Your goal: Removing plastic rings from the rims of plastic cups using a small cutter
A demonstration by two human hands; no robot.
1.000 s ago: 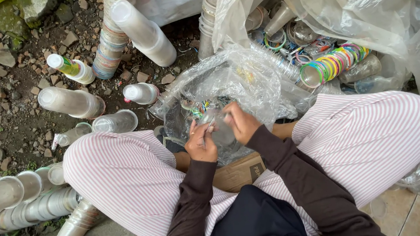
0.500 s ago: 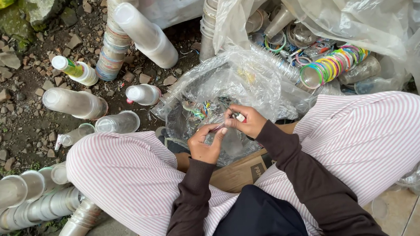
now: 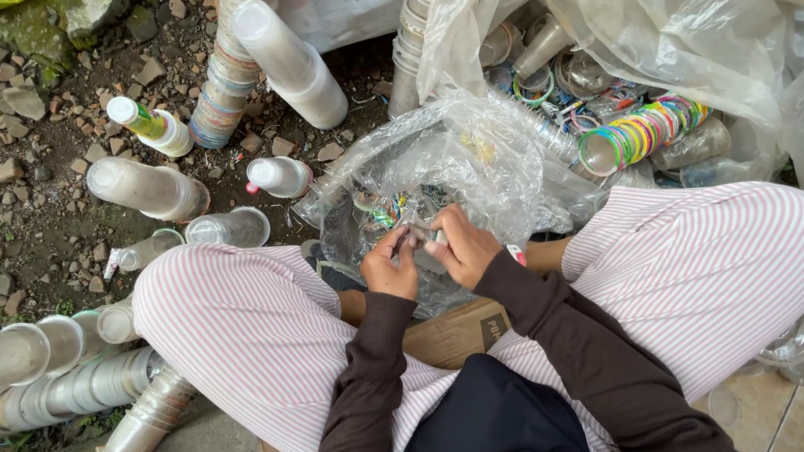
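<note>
Both hands are now sitting closer together than half a second ago: the right hand [image 3: 466, 247], then raised toward the bag's inside, is down level with the left hand [image 3: 388, 267], fingertips nearly meeting.

Item, held: small clear plastic piece [image 3: 419, 237], pinched between the fingers of both hands; too small and blurred to identify further. Left hand is grasping its left end, right hand is gripping its right end with thumb on top. The piece is hovering over the mouth of the clear plastic bag [image 3: 474, 168], which is lying open between the knees.

Item, bag contents: coloured plastic rings [image 3: 384, 210], showing dimly through the film.

Item, support: brown cardboard box [image 3: 458, 332], lying under the forearms, between the striped trouser legs [image 3: 237, 315].

Item, right of the bag: stack of bright rings [image 3: 638, 133] in green, yellow, pink and blue, lying on its side inside a larger plastic sack [image 3: 693, 31] among loose cups.

Item, ground at left: nested stacks of clear cups [image 3: 146, 189], lying on dirt and stones; a single cup [image 3: 230, 228] is lying just beside the left knee; further stacks [image 3: 41, 379] are lying along the lower left.
</note>
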